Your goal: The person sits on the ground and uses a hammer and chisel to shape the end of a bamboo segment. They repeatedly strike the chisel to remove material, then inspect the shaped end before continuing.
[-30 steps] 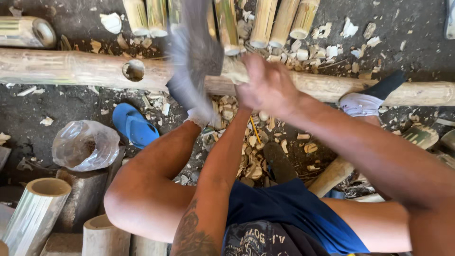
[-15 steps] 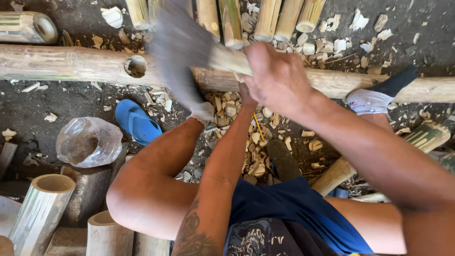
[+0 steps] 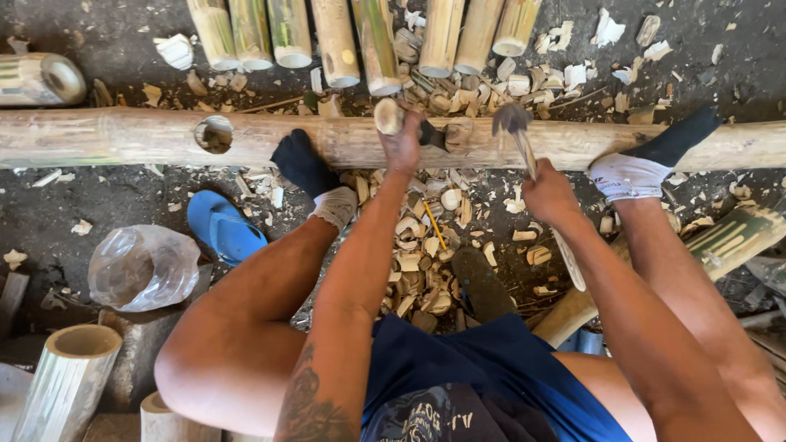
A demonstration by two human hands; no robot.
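Head view: nearest, right hand (image 3: 547, 195) clenched around the wooden handle of a dark-headed hammer (image 3: 513, 123), head raised just above the long pale bamboo pole (image 3: 123, 135) lying crosswise. Beyond, left hand (image 3: 403, 146) wrapped around a short round-topped wooden chisel (image 3: 389, 116) set on that pole. Farthest, 7 cut bamboo sections (image 3: 336, 41) in a row.

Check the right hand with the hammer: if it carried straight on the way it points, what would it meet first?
Most likely the long bamboo pole. The right hand aims the hammer forward at it, beside the chisel-like tool held by the left hand. The hammer head looks at or just above the pole; depth is unclear.
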